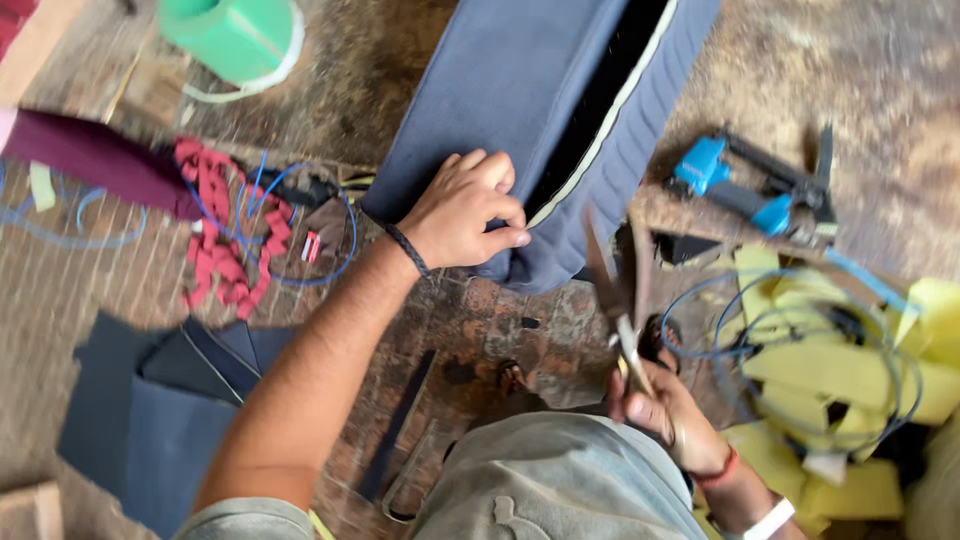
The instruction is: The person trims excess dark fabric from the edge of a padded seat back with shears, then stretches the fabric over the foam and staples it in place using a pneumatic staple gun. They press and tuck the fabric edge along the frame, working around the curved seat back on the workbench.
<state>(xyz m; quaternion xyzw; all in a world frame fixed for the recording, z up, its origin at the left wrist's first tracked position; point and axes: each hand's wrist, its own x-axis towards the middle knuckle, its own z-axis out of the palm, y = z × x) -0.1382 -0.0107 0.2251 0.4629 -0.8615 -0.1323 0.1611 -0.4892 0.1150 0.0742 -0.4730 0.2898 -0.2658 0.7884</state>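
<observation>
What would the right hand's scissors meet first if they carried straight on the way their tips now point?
Probably the blue upholstered cushion: the scissors in the right hand point up and slightly left, toward its lower edge near the left hand. Motion blur and unclear depth leave this uncertain.

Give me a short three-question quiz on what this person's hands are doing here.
1. True or false: the left hand rests on the blue upholstered cushion.
2. What does the right hand hold? A) blue staple gun B) scissors C) green tape roll
3. What colour are the foam scraps on the person's right?

Key:
1. True; the fingers press its lower edge.
2. B; the scissors point up, blades apart. The staple gun lies untouched on the floor.
3. Yellow.
</observation>
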